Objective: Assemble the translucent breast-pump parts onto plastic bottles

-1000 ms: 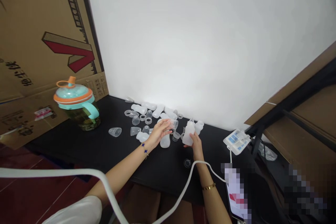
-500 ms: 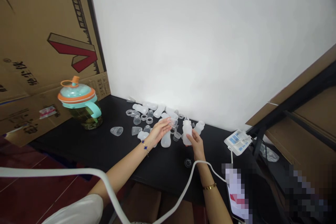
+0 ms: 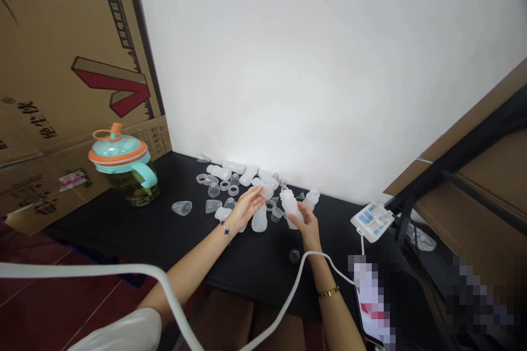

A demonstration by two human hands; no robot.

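Observation:
My left hand (image 3: 247,205) has its thumb and fingers closed on a clear plastic bottle cap (image 3: 267,191). In my right hand (image 3: 307,224) is a milky white baby bottle (image 3: 290,208), its neck tilted toward the left hand. The cap and the bottle are apart. Beneath my left hand a white bottle (image 3: 259,219) stands on the black table (image 3: 181,247), partly hidden by the fingers. Another white bottle (image 3: 312,199) is just beyond my right hand. A small clear teat (image 3: 294,255) lies near my right wrist.
Several bottles, rings (image 3: 233,190) and clear caps (image 3: 213,206) lie along the white wall. One cap (image 3: 181,208) is off to the left, near a teal-lidded jug (image 3: 127,164). A white cable (image 3: 294,290) crosses my right forearm. A phone (image 3: 374,307) and white power strip (image 3: 372,221) sit at right.
The bottle in my right hand has tipped from upright toward the left. My left hand keeps the cap in nearly the same place. The view has shifted slightly.

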